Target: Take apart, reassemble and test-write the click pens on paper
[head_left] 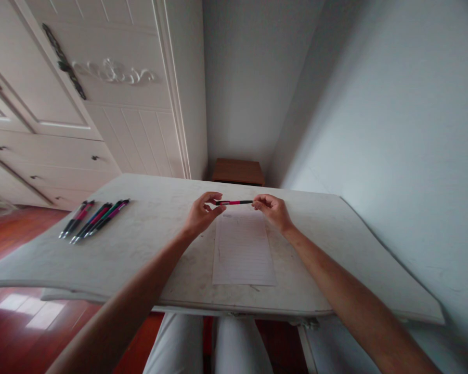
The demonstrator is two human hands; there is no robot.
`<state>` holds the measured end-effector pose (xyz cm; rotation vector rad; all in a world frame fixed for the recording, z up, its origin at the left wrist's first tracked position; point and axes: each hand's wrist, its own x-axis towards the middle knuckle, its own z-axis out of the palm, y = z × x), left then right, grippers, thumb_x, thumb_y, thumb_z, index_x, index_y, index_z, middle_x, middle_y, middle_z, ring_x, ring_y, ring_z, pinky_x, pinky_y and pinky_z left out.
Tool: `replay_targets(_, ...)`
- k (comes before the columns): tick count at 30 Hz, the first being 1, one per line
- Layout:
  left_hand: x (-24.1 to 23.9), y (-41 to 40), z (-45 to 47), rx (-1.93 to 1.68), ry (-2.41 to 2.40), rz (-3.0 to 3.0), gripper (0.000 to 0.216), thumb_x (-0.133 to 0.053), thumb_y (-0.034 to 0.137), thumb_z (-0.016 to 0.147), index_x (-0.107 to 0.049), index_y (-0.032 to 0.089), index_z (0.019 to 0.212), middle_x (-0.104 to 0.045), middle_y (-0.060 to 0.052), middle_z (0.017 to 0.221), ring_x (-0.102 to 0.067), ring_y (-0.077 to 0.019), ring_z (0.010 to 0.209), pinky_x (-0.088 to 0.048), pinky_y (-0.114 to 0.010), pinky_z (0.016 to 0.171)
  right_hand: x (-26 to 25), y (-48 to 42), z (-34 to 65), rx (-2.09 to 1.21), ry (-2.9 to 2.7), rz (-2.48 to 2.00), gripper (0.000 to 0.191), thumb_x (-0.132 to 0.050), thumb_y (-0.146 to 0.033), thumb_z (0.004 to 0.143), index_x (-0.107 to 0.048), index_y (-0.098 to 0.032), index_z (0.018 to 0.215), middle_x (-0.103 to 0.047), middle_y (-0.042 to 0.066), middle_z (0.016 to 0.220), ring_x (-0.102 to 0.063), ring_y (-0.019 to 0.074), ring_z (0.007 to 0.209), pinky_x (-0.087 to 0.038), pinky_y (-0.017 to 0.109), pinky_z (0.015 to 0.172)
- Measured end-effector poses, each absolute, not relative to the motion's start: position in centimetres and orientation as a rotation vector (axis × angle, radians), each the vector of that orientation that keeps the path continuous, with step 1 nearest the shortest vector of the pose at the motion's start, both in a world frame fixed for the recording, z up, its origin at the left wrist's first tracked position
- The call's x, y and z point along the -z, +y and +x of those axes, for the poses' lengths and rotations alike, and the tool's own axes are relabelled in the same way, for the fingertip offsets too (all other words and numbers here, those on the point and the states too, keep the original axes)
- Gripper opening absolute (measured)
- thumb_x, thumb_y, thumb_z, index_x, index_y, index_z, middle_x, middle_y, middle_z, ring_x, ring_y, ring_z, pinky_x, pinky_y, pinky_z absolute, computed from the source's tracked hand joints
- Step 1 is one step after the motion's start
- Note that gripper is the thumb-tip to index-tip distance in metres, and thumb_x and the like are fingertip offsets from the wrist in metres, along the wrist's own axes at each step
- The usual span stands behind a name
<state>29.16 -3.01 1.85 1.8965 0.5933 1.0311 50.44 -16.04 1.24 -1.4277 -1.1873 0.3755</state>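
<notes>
A pink and black pen [236,202] is held level above the top of a lined sheet of paper [245,249]. My left hand [203,213] has its thumb and forefinger closed about the pen's left end, where a pale patch shows on the barrel. At the black right end, the fingertips of my right hand [273,209] pinch the pen. Faint marks show near the top and left side of the paper, too small to read. The sheet lies flat on a white, stained table [315,244].
Several pens [97,221] in pink, blue, green and purple with black lie side by side on the table's left. A white cabinet [140,130] stands behind at the left, a grey wall [405,114] at the right. Beyond the far edge is a small brown wooden stand [237,170].
</notes>
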Motion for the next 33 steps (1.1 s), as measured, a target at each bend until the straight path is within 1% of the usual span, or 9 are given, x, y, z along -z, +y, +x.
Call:
replay_targets(3, -1.69, -2.89, 29.12, -1.025, 0.615, 1.908, 0.039, -0.060, 0.053, 0.081, -0.066, 0.016, 0.095, -0.070, -0.008, 0.095, -0.062, -0.0166, 0.078, -0.045, -0.026, 0.063, -1.34, -16.12, 50.32, -0.378, -1.186, -1.429, 0.030, -0.071, -0.047, 0.076, -0.069, -0.018, 0.083, -0.070, 0.004, 0.075, -0.064, 0.0171, 0.069, -0.052, 0.031, 0.071)
replay_targets(6, -1.34, -2.52, 29.13, -0.937, 0.630, 1.968, 0.048, -0.045, 0.057, 0.089, -0.064, 0.016, 0.072, -0.064, -0.004, 0.068, -0.056, -0.0149, 0.064, -0.044, -0.027, 0.063, -1.43, -16.18, 50.27, -0.375, -1.179, -1.434, 0.030, -0.070, -0.048, 0.076, -0.069, -0.018, 0.083, -0.070, 0.004, 0.075, -0.065, 0.0176, 0.070, -0.053, 0.031, 0.071)
replay_targets(8, -1.20, -2.36, 29.18, -0.898, 0.644, 1.990, 0.050, -0.045, 0.056, 0.088, -0.061, 0.017, 0.063, -0.061, -0.003, 0.060, -0.054, -0.0144, 0.059, -0.043, -0.027, 0.061, -1.43, -16.17, 50.29, -0.371, -1.178, -1.434, 0.030, -0.071, -0.047, 0.076, -0.069, -0.018, 0.083, -0.070, 0.004, 0.075, -0.065, 0.0175, 0.070, -0.053, 0.031, 0.071)
replay_targets(14, -1.60, -2.56, 29.18, -0.963, 0.600, 1.925, 0.027, -0.064, 0.044, 0.075, -0.069, 0.017, 0.079, -0.070, -0.004, 0.075, -0.058, -0.0153, 0.064, -0.042, -0.027, 0.059, -1.38, -16.07, 50.39, -0.371, -1.153, -1.432, 0.029, -0.072, -0.045, 0.075, -0.069, -0.018, 0.083, -0.069, 0.003, 0.073, -0.064, 0.0166, 0.067, -0.051, 0.030, 0.069)
replay_targets(17, -1.89, -2.74, 29.04, -0.977, 0.581, 1.949, 0.023, -0.066, 0.040, 0.073, -0.070, 0.018, 0.076, -0.072, -0.006, 0.081, -0.061, -0.0164, 0.069, -0.044, -0.027, 0.062, -1.42, -16.12, 50.34, -0.365, -1.166, -1.433, 0.028, -0.071, -0.044, 0.076, -0.068, -0.018, 0.082, -0.068, 0.003, 0.072, -0.063, 0.0164, 0.067, -0.051, 0.030, 0.069)
replay_targets(20, -1.99, -2.90, 29.01, -0.970, 0.585, 1.961, 0.022, -0.066, 0.039, 0.073, -0.069, 0.017, 0.075, -0.073, -0.006, 0.083, -0.064, -0.0178, 0.075, -0.046, -0.028, 0.065, -1.44, -16.18, 50.24, -0.358, -1.206, -1.456, 0.028, -0.068, -0.046, 0.078, -0.068, -0.018, 0.080, -0.068, 0.003, 0.070, -0.063, 0.0167, 0.066, -0.050, 0.030, 0.069)
replay_targets(23, -1.82, -3.00, 29.13, -0.969, 0.629, 1.951, 0.030, -0.071, 0.044, 0.070, -0.071, 0.018, 0.085, -0.073, -0.007, 0.089, -0.064, -0.0186, 0.077, -0.046, -0.026, 0.060, -1.40, -16.17, 50.23, -0.344, -1.208, -1.454, 0.031, -0.067, -0.049, 0.079, -0.067, -0.018, 0.080, -0.068, 0.004, 0.072, -0.063, 0.0173, 0.068, -0.051, 0.031, 0.070)
replay_targets(29, -1.45, -2.80, 29.17, -0.919, 0.653, 2.006, 0.030, -0.066, 0.048, 0.075, -0.072, 0.019, 0.080, -0.064, -0.001, 0.063, -0.054, -0.0140, 0.058, -0.041, -0.025, 0.054, -1.49, -16.24, 50.21, -0.316, -1.202, -1.458, 0.032, -0.065, -0.051, 0.080, -0.065, -0.019, 0.079, -0.068, 0.004, 0.071, -0.063, 0.0178, 0.069, -0.051, 0.031, 0.070)
replay_targets(33, -1.54, -2.72, 29.03, -0.949, 0.688, 2.001, 0.027, -0.069, 0.044, 0.074, -0.076, 0.020, 0.084, -0.068, -0.001, 0.068, -0.056, -0.0147, 0.061, -0.043, -0.026, 0.056, -1.91, -16.51, 49.78, -0.283, -1.261, -1.504, 0.030, -0.061, -0.048, 0.083, -0.063, -0.020, 0.073, -0.066, 0.003, 0.068, -0.062, 0.0177, 0.066, -0.049, 0.031, 0.069)
